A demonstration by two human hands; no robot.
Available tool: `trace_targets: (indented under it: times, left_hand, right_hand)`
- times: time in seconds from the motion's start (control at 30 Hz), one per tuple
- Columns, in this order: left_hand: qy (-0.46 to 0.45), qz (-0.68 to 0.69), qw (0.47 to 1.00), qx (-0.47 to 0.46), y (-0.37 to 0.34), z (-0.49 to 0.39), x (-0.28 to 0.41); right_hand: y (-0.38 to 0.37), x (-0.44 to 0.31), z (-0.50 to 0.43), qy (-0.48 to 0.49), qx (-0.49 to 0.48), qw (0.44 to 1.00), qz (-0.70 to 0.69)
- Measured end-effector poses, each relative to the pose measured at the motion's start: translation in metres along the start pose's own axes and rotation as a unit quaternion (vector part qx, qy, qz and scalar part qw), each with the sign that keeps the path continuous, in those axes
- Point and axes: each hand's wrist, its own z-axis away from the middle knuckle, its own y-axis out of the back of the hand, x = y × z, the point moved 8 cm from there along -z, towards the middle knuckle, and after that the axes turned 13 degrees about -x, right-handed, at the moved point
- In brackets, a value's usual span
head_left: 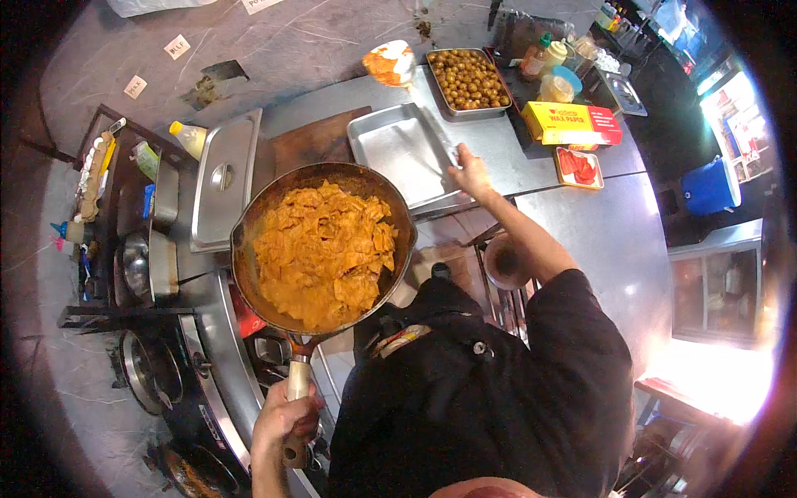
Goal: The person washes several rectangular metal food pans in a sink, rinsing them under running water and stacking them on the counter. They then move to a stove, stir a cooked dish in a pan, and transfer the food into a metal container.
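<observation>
My left hand (pixel 287 414) grips the light-coloured handle of a deep frying pan (pixel 408 246). Orange-brown, sauce-coated food pieces (pixel 327 255) fill much of the pan, which is held up at the counter's near edge. In my right hand (pixel 471 171) is the handle of a large spatula (pixel 391 64); its white head, smeared with orange sauce, is raised beyond the counter tray. A shallow metal tray (pixel 398 146) lies on the counter between pan and right hand, with its near left part hidden by the pan. Behind the tray is a brown cutting board (pixel 320 137), partly covered.
A tray of small round brown food (pixel 470 81) stands at the back. Right of it are a wax paper box (pixel 571 123), squeeze bottles (pixel 554 55) and a small dish with red slices (pixel 579 168). A metal lid (pixel 225 180) lies left; more pans (pixel 149 373) sit lower left.
</observation>
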Motion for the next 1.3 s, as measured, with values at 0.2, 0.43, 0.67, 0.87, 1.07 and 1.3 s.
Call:
trace_targets:
  times: [0.2, 0.43, 0.67, 0.87, 1.07, 1.3]
  left_hand:
    - [0.006, -0.07, 0.997, -0.043, -0.028, -0.024, 0.043]
    - [0.057, -0.053, 0.994, -0.079, -0.049, -0.047, 0.078]
    - [0.08, -0.101, 0.987, -0.092, -0.058, -0.067, 0.112]
    - [0.084, -0.134, 0.982, -0.103, -0.061, -0.077, 0.128]
    - [0.091, -0.133, 0.983, -0.086, -0.066, -0.074, 0.135]
    - [0.099, -0.19, 0.974, -0.076, -0.071, -0.071, 0.139]
  right_hand:
    - [0.064, 0.071, 0.015, -0.038, 0.042, 0.997, 0.046]
    - [0.113, 0.051, 0.054, 0.006, 0.056, 0.986, 0.159]
    - [0.192, -0.034, 0.124, 0.004, -0.067, 0.964, 0.258]
    - [0.186, -0.085, 0.125, 0.138, -0.035, 0.912, 0.384]
    - [0.161, -0.097, 0.111, 0.084, -0.16, 0.865, 0.468]
    - [0.148, -0.045, 0.115, -0.024, -0.286, 0.952, 0.102]
